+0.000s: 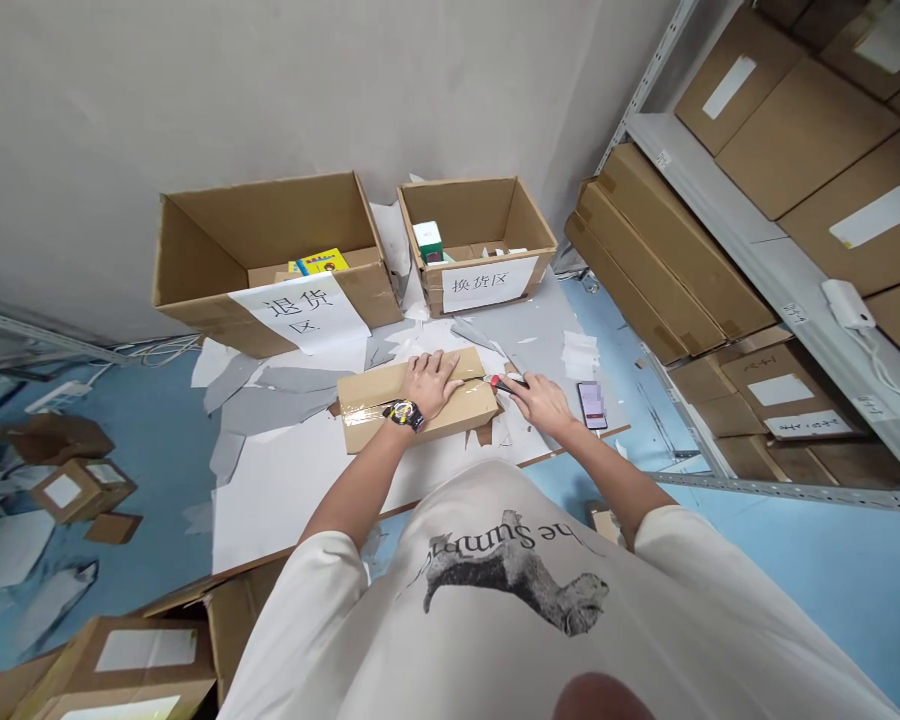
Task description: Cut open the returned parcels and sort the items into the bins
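Note:
My left hand presses flat on top of a taped cardboard parcel, with a black wristwatch on that wrist. My right hand grips a red-handled box cutter. Its thin blade tip reaches the parcel's right end, near the clear packing tape wrapped across the top. The parcel lies flat on a white board strewn with grey and white paper scraps.
Behind the board stand two open cartons, signed 退货区 and 换货区, holding small boxed goods. A smartphone lies right of my right hand. Metal shelving with flat cartons stands at right; more cartons lie on the blue floor at left.

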Available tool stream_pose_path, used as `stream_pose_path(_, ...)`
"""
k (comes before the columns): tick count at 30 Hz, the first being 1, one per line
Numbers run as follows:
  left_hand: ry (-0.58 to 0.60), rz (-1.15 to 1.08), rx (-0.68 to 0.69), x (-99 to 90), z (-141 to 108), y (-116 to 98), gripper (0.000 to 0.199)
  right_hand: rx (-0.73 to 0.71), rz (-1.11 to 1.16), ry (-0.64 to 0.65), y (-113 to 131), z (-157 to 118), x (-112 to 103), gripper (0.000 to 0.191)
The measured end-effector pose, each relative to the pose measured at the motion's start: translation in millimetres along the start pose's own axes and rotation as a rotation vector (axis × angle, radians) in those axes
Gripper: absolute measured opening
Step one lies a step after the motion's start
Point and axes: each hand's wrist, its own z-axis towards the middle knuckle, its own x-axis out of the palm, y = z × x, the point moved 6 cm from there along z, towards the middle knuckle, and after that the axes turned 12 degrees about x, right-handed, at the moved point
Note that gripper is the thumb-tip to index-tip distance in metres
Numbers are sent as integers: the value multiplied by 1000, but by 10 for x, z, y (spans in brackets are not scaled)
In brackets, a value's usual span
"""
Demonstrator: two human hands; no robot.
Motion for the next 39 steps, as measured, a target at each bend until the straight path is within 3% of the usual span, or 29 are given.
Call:
stream_pose_path(2, -10, -5, 6, -12, 0, -9, 66, 144, 2, -13, -292, 127, -16, 59)
stream_pose_path(5, -40, -37, 1, -53, 0, -22, 64, 454, 126, -78, -1050, 271, -133, 60)
stream_pose_path(7, -60, -79, 11, -95, -13, -59, 58, 475, 323, -98, -1407, 317, -186, 58)
stream_pose_path(9, -59, -136, 49, -131, -48, -141, 50, 411, 582, -44, -1523, 321, -158, 58)
stream_pose_path(12, 0, -192, 88, -141, -144, -296, 53, 346, 970, 146, -1328, 256, -6, 69)
stream_pose_path(14, 62, -195, 66, -115, -213, -375, 77, 296, 1149, 297, -1082, 205, 78, 74)
stream_pose_path(17, 123, -198, 27, -61, -260, -455, 100, 192, 1236, 509, -782, 187, 104, 71)
stream_pose_path(20, 113, -215, -33, -35, -207, -479, 94, 149, 1215, 631, -686, 276, 62, 63)
stream_pose_path(23, 97, -214, -117, -32, -91, -475, 89, 128, 1179, 697, -674, 435, 12, 57)
stream_pose_path(29, 169, -128, -208, 8, 89, -530, 99, 66, 1060, 777, -652, 788, -72, 57)
stream_pose_path(35, 229, 26, -157, 52, 156, -683, 91, -39, 859, 779, -653, 1094, -218, 51)
stream_pose_path(39, 228, 19, -121, -19, 143, -655, 87, -95, 777, 789, -632, 1214, -297, 50)
